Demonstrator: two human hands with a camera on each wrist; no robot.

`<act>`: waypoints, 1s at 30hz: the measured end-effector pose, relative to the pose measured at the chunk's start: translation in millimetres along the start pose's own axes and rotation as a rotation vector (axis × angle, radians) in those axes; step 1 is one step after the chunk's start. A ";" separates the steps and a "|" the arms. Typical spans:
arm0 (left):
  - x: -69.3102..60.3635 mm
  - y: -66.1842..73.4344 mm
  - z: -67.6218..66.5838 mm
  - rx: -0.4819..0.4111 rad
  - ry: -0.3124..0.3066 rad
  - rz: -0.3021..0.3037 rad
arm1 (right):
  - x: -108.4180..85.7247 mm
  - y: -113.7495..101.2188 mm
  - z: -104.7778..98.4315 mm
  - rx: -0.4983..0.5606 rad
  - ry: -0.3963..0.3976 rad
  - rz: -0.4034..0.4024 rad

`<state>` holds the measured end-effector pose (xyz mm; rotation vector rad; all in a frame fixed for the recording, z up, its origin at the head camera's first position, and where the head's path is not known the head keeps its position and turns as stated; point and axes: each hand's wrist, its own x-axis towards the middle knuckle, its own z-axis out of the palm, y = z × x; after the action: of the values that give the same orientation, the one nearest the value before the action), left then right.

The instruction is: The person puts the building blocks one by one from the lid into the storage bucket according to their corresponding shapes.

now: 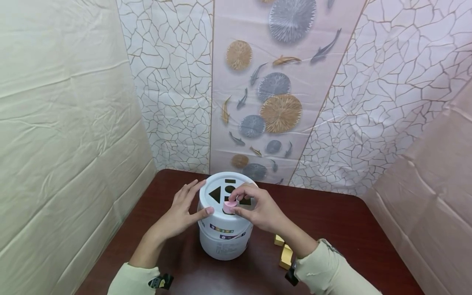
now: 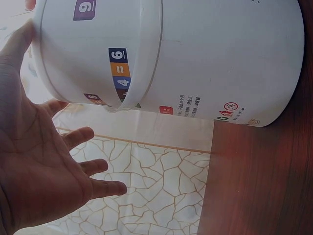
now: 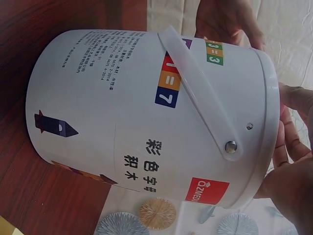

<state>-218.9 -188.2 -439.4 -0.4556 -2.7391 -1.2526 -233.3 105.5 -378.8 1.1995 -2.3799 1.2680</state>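
A white bucket (image 1: 225, 246) with shape cutouts in its lid stands upright on the table. Between the thumb and fingers of the right hand (image 1: 263, 209) is a pink block (image 1: 229, 206), at the lid's front cutout. The left hand (image 1: 177, 215) rests with spread fingers on the lid's left rim; in the left wrist view the left hand (image 2: 44, 161) touches the bucket (image 2: 220, 54) near its top edge. In the right wrist view the right hand (image 3: 291, 171) is over the lid end of the bucket (image 3: 98, 107), and the pink block is mostly hidden.
Yellow blocks (image 1: 286, 257) lie on the dark red table (image 1: 332, 229), right of the bucket and near the right forearm. A patterned cloth wall (image 1: 177, 82) rises behind the table, with plain cloth (image 1: 66, 123) at the left side.
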 end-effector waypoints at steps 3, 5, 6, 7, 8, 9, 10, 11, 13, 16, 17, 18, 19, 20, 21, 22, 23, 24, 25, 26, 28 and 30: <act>-0.4 1.0 -0.4 -0.003 -0.002 -0.002 | -0.2 2.0 0.8 -0.004 0.007 -0.022; -0.6 1.5 -0.6 -0.002 -0.002 -0.003 | -0.2 3.4 1.5 -0.006 0.009 -0.046; -0.6 1.6 -0.7 -0.001 -0.002 -0.002 | -0.2 4.0 1.9 -0.010 0.011 -0.057; -0.6 1.7 -0.8 -0.001 -0.001 -0.001 | 0.0 4.4 2.1 -0.018 0.015 -0.072; -0.5 1.6 -0.8 0.001 0.000 0.000 | -0.3 4.1 1.8 -0.030 0.019 -0.077; -0.4 1.5 -0.7 0.002 0.002 0.002 | -0.6 3.3 1.2 -0.040 0.022 -0.073; -0.2 1.4 -0.7 0.002 0.003 0.004 | -1.1 2.8 0.1 -0.047 0.028 -0.070; -0.1 1.6 -0.5 0.001 0.003 0.003 | -1.8 2.2 -1.4 -0.055 0.033 -0.060; -0.3 1.7 -0.6 0.001 0.001 0.000 | -3.5 1.2 -5.0 -0.068 0.044 -0.040; -0.8 2.1 -0.8 0.000 -0.006 -0.009 | -6.6 1.8 -11.0 -0.061 0.055 -0.015; -0.5 2.6 -1.0 -0.003 -0.009 -0.013 | -7.7 2.2 -13.2 -0.065 0.059 -0.016; -0.2 2.6 -1.2 -0.002 -0.011 -0.015 | -8.6 2.5 -15.3 -0.068 0.061 -0.015; -0.7 2.4 -1.2 -0.005 -0.012 -0.018 | -9.5 2.8 -16.6 -0.069 0.062 -0.013; -1.0 1.9 -0.9 -0.009 -0.013 -0.022 | -10.4 3.1 -18.0 -0.073 0.063 -0.011; -1.2 1.9 -0.8 -0.011 -0.014 -0.024 | -11.3 3.2 -19.4 -0.077 0.064 -0.008; -1.4 1.7 -0.6 -0.014 -0.013 -0.026 | -12.1 3.5 -21.0 -0.083 0.067 -0.004; -1.5 2.0 -0.6 -0.016 -0.013 -0.025 | -13.0 3.7 -22.7 -0.089 0.069 0.001; -1.5 2.0 -0.6 -0.017 -0.013 -0.021 | -14.0 3.7 -24.6 -0.091 0.070 0.010; -1.4 2.3 -0.8 -0.017 -0.014 -0.014 | -15.1 4.1 -26.4 -0.094 0.074 0.016; -1.3 2.7 -0.7 -0.023 -0.016 -0.009 | -16.3 4.7 -28.3 -0.098 0.077 0.025; -1.1 3.0 -0.9 -0.042 -0.025 -0.008 | -19.0 6.6 -32.4 -0.103 0.087 0.035; -0.6 2.9 -1.2 -0.067 -0.039 -0.007 | -21.8 9.1 -36.6 -0.113 0.099 0.044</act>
<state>-217.5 -187.5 -436.7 -0.4816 -2.7397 -1.3550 -232.7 148.7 -372.6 1.0330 -2.3833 1.1597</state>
